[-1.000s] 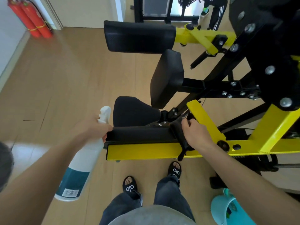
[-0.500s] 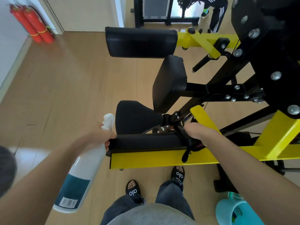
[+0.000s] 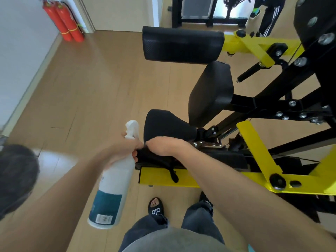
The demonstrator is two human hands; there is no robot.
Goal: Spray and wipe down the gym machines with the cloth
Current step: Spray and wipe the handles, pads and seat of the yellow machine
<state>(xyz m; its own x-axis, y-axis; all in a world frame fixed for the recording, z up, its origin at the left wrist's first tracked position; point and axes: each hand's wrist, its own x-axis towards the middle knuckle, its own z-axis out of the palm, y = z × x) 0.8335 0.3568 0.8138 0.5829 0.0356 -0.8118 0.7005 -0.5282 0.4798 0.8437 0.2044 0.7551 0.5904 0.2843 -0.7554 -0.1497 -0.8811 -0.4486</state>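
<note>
A yellow and black gym machine (image 3: 209,179) stands in front of me, with a long black pad (image 3: 227,157) on its near yellow beam. My right hand (image 3: 165,145) presses a black cloth (image 3: 156,159) onto the left end of that pad; a strip of the cloth hangs over the beam. My left hand (image 3: 121,148) grips the neck of a white spray bottle (image 3: 113,182) with a teal label, just left of the pad's end. The bottle hangs down, nozzle uppermost.
A black seat (image 3: 163,124), an upright pad (image 3: 211,91) and a roller pad (image 3: 181,45) lie beyond my hands. Two red fire extinguishers (image 3: 63,22) stand at the far left wall. Another person's legs (image 3: 269,15) show at the top right. Wooden floor spreads to the left.
My right hand has slid the cloth leftward along the black pad, from near the yellow lever to the pad's left end. The left hand and bottle stayed beside the pad.
</note>
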